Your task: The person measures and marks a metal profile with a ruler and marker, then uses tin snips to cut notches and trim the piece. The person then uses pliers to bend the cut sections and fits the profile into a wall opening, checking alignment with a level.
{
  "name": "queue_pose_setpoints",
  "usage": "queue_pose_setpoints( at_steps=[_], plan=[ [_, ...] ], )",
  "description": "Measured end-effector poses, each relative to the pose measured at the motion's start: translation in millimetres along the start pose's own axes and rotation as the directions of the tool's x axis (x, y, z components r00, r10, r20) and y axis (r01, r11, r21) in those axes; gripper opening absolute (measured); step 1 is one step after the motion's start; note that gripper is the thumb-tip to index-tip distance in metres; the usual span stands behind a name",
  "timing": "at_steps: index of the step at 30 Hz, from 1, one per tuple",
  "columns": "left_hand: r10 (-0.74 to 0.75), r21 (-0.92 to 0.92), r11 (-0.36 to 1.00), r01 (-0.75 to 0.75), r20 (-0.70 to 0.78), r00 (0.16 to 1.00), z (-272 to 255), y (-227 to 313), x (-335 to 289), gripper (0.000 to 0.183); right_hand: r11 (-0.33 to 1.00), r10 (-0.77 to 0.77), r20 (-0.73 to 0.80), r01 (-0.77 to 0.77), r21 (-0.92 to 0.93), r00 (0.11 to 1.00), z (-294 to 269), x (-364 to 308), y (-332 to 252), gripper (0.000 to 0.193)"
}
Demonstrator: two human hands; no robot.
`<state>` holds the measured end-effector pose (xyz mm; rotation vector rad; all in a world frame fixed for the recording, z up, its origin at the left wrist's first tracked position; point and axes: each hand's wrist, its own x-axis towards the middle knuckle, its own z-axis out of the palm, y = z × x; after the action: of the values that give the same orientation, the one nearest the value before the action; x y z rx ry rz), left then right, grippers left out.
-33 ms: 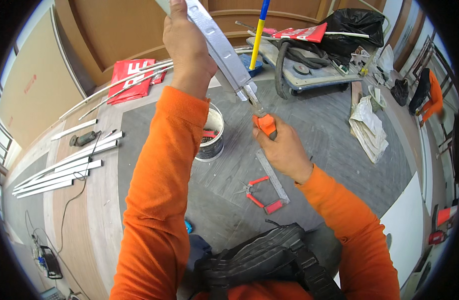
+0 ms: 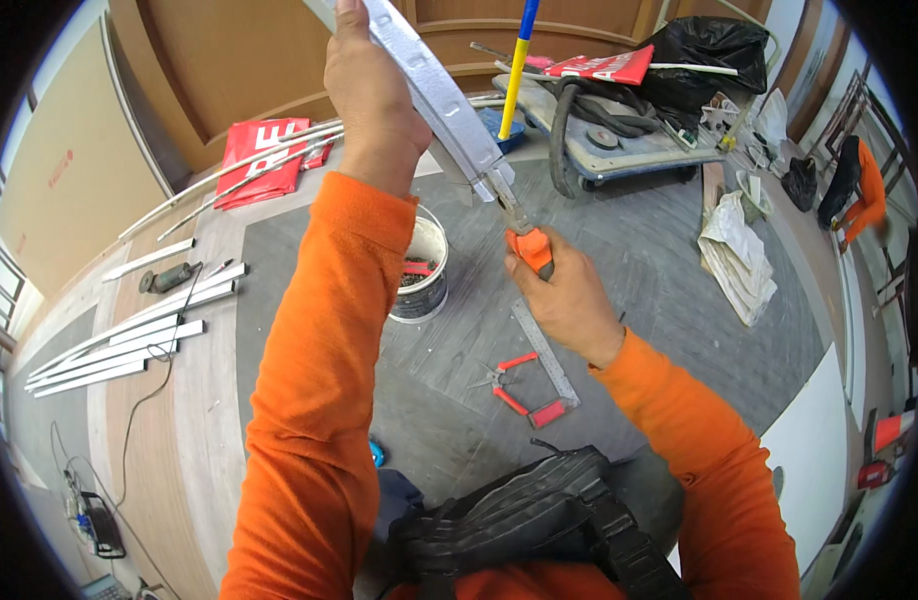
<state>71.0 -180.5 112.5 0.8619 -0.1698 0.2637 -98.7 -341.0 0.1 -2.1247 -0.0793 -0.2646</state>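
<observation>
A silver metal channel (image 2: pixel 434 90) slants down from the top edge, with my left hand (image 2: pixel 377 105) wrapped round its upper part. My right hand (image 2: pixel 569 310) is closed on orange-handled tin snips (image 2: pixel 531 247). Their jaws sit at the channel's lower end, where the metal looks cut or bent; the jaws' exact bite is too small to tell. Beneath my right hand, a metal try square (image 2: pixel 545 350) with a red stock lies on the grey floor. Red-handled pliers (image 2: pixel 511 401) lie spread beside it.
A whitish bucket (image 2: pixel 440 250) stands under my left forearm, with small bits and something red inside. White strips (image 2: pixel 129 352), a power tool (image 2: pixel 169 278) and a cord lie at left. Behind stand a loaded trolley (image 2: pixel 619 160) and a blue-and-yellow pole (image 2: pixel 515 85). A white sack (image 2: pixel 736 262) lies at right.
My left hand and the channel have shifted very slightly left. My right hand and the snips look the same.
</observation>
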Motion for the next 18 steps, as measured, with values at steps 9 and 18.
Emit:
queue_pose_setpoints(
  at_steps=[9,18],
  plan=[
    [0.096,-0.018,0.995,-0.096,0.018,0.995,-5,-4,11,0.049,0.984,-0.18,-0.045,0.18,-0.002,0.983,5,9,14,0.033],
    [0.266,0.003,0.964,-0.267,0.087,0.96,0,-4,-1,0.046,0.997,-0.035,0.146,0.026,0.068,0.989,-4,5,9,0.043]
  ],
)
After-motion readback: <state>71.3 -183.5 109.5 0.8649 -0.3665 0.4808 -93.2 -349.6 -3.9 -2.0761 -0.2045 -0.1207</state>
